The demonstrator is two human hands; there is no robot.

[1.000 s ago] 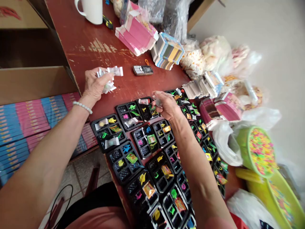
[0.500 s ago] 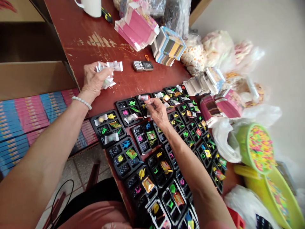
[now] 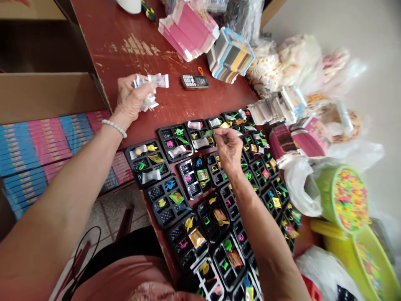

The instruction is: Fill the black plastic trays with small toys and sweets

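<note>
My left hand (image 3: 133,96) is closed around a bunch of wrapped candies (image 3: 158,80) in clear-white wrappers, held above the red table. Over the back row of black compartment trays (image 3: 161,194) hovers my right hand (image 3: 230,150), its thumb and fingers pinched together; whatever may be between them is hidden. Just left of it, one tray holds a wrapped candy (image 3: 200,143) in its front compartment. The trays carry small plastic toys, such as a yellow one (image 3: 189,223), and shiny sachets (image 3: 196,238). Some trays in the back row contain wrapped candies too.
A keypad phone (image 3: 194,82) lies on the red table (image 3: 125,67). Behind it stand folded pink cartons (image 3: 191,29) and blue cartons (image 3: 233,54). At right are plastic bags (image 3: 302,186) and a green tub (image 3: 347,200) of colourful pieces. Boxes of blue and pink packs (image 3: 46,142) sit at left.
My right hand has moved right, away from the second back-row tray, where a wrapped candy now shows in the front compartment. My left hand still holds its candies. The view has shifted slightly.
</note>
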